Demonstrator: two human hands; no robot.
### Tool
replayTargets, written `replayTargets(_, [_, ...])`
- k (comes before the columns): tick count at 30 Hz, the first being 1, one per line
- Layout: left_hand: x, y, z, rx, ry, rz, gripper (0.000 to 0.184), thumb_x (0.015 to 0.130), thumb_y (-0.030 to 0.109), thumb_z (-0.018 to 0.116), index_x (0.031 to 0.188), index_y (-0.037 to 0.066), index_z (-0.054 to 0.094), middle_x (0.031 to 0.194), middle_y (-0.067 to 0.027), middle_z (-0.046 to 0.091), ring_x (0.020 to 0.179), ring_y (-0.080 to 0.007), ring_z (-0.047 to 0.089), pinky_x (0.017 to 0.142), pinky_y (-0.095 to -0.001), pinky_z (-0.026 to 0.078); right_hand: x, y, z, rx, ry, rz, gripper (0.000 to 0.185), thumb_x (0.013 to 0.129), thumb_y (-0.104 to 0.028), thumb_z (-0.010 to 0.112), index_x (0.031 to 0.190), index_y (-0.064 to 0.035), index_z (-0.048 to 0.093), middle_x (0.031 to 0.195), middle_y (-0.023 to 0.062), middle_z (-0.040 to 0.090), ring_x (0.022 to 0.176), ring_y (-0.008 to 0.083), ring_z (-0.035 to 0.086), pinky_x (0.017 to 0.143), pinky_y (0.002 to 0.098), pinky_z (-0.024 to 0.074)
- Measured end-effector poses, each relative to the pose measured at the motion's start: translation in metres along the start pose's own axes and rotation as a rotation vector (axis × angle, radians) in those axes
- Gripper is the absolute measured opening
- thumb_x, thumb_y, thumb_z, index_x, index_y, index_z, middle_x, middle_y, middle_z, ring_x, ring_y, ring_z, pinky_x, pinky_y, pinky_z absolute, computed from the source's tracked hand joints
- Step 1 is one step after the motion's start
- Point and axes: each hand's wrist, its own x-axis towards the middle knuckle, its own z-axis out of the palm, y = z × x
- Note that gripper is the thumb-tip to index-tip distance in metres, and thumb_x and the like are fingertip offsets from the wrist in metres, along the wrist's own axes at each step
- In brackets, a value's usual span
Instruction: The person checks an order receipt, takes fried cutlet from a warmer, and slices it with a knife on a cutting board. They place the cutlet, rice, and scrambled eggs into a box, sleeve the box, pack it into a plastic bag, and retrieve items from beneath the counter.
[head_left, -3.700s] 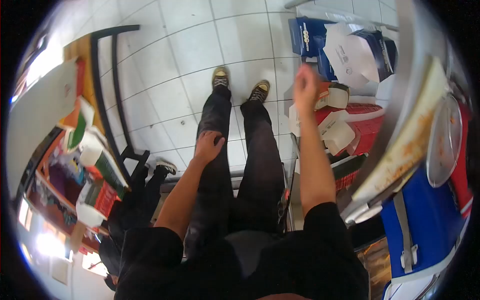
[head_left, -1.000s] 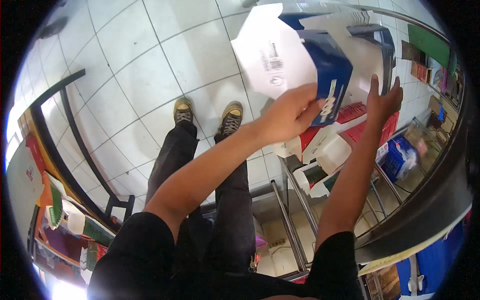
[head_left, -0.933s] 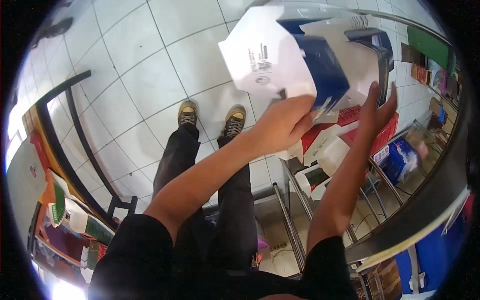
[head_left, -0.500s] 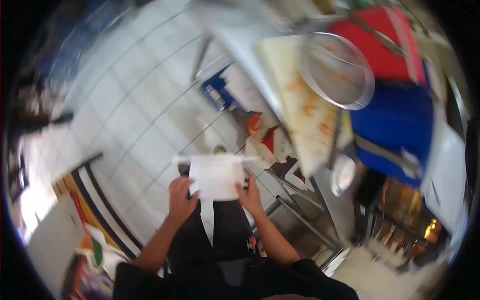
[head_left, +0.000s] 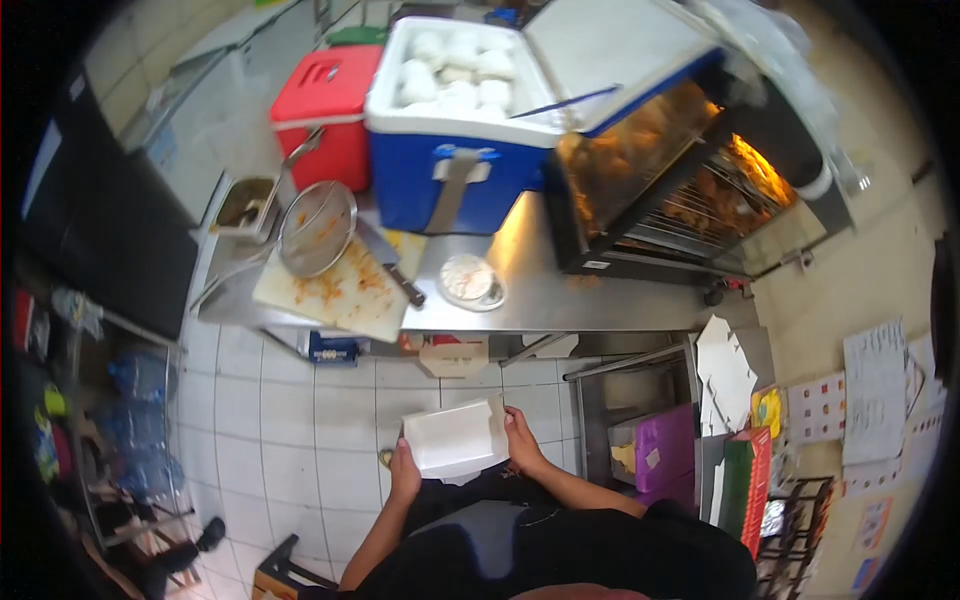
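Observation:
A white cardboard food box (head_left: 455, 438), shaped like a shallow tray with raised sides, is held level in front of my body. My left hand (head_left: 404, 472) grips its left side, and my right hand (head_left: 522, 442) grips its right side. Beyond it, on a steel table (head_left: 590, 303), lies a cutting board (head_left: 275, 285) covered with orange-brown scraps. A round mesh strainer (head_left: 317, 230) rests over the board's far left part. Beside the board is a knife (head_left: 404, 284) with a dark handle, and right of that a small white bowl (head_left: 470, 280).
An open blue cooler (head_left: 470, 200) holding several white wrapped bundles stands behind the board, next to a red cooler (head_left: 335, 110). At right is a lit warming cabinet (head_left: 640, 240) with browned food. Stacked flat cardboard (head_left: 725, 375) and a purple box (head_left: 665, 450) are lower right.
My view has swung round to face the steel table. The box, earlier seen as a blurred white sheet with side flaps, now shows raised walls. Both hands still hold it.

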Motion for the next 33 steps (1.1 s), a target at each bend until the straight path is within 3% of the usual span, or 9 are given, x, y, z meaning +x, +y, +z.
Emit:
replayTargets(1, [0.009,0.013,0.017,0.082,0.028,0.157,0.058,0.105,0.039,0.024,0.138,-0.005,0.042,0.132,-0.0189,0.054,0.125,-0.0272,0.049,0.106,-0.0344,0.034,-0.004,-0.015,-0.012,-0.017,0.073,-0.031,0.044,0.103,-0.033,0.038,0.134,-0.0018,0.041,0.122,0.0212,0.054,0.112,0.0274,0.052,0.098,0.0353,0.0394])
replayTargets(4, [0.027,0.049,0.071,0.055,-0.13,0.232,0.058,0.105,0.037,0.024,0.144,-0.005,0.033,0.141,-0.0203,0.045,0.135,-0.0286,0.039,0.112,-0.0324,0.026,-0.009,-0.028,-0.058,0.129,0.23,-0.105,0.043,0.103,-0.034,0.037,0.132,-0.0024,0.043,0.12,0.0219,0.055,0.114,0.0281,0.052,0.1,0.0354,0.0372])
replayTargets(8, [0.051,0.076,0.148,0.144,-0.244,0.34,0.056,0.105,0.038,0.028,0.144,-0.002,0.035,0.142,-0.0175,0.045,0.135,-0.0277,0.037,0.111,-0.033,0.028,0.013,0.01,-0.134,0.179,0.378,-0.08,0.051,0.103,-0.042,0.036,0.13,-0.0001,0.046,0.123,0.0136,0.054,0.115,0.0211,0.048,0.103,0.0322,0.0349])
replayTargets(10, [0.071,0.062,0.176,0.023,-0.332,0.149,0.052,0.105,0.038,0.033,0.141,0.002,0.04,0.135,-0.0147,0.05,0.122,-0.0248,0.051,0.101,-0.0333,0.04,0.017,0.004,-0.169,0.52,0.396,0.033,0.054,0.102,-0.044,0.036,0.131,0.0008,0.047,0.125,0.0134,0.054,0.114,0.0215,0.05,0.102,0.0331,0.0357])
replayTargets(13, [0.036,0.114,0.213,0.021,-0.328,0.176,0.047,0.102,0.038,0.043,0.133,0.004,0.049,0.121,-0.0079,0.059,0.095,-0.0138,0.059,0.082,-0.0283,0.048,0.06,0.05,-0.231,0.418,0.578,-0.044,0.059,0.102,-0.047,0.034,0.13,0.0036,0.047,0.124,0.0183,0.055,0.118,0.0281,0.049,0.105,0.0362,0.0327])
replayTargets(20, [0.002,0.071,0.187,-0.016,-0.086,0.065,0.036,0.1,0.032,0.052,0.118,0.002,0.06,0.106,-0.0051,0.067,0.088,-0.0125,0.062,0.076,-0.0255,0.049,0.146,-0.013,-0.317,0.342,0.509,-0.053,0.062,0.1,-0.051,0.038,0.129,0.0016,0.052,0.126,0.0176,0.058,0.117,0.0269,0.052,0.102,0.0348,0.036])
replayTargets(25, [0.008,0.117,0.147,-0.051,0.079,0.168,0.034,0.1,0.03,0.052,0.117,0.002,0.06,0.105,-0.0052,0.066,0.089,-0.0125,0.062,0.079,-0.0261,0.049,0.193,-0.024,-0.31,0.095,0.527,-0.1,0.054,0.1,-0.046,0.041,0.12,0.0026,0.055,0.118,0.0186,0.06,0.108,0.0279,0.057,0.093,0.0358,0.0425])
replayTargets(28, [0.045,0.18,0.126,-0.039,0.039,0.393,0.032,0.101,0.026,0.05,0.117,0.0,0.06,0.105,-0.0059,0.067,0.09,-0.0133,0.062,0.083,-0.0284,0.05,0.198,-0.024,-0.297,-0.007,0.732,-0.072,0.049,0.1,-0.041,0.045,0.117,0.0043,0.056,0.116,0.0205,0.06,0.105,0.0299,0.057,0.09,0.0374,0.0442])
replayTargets(33, [0.094,0.37,0.11,0.161,-0.072,0.68,0.028,0.098,0.02,0.054,0.117,0.001,0.062,0.104,-0.008,0.068,0.095,-0.0143,0.063,0.086,-0.0292,0.049,0.172,-0.019,-0.279,-0.092,1.107,-0.209,0.043,0.099,-0.032,0.051,0.114,0.008,0.055,0.111,0.0247,0.058,0.106,0.0329,0.057,0.087,0.0379,0.0462])
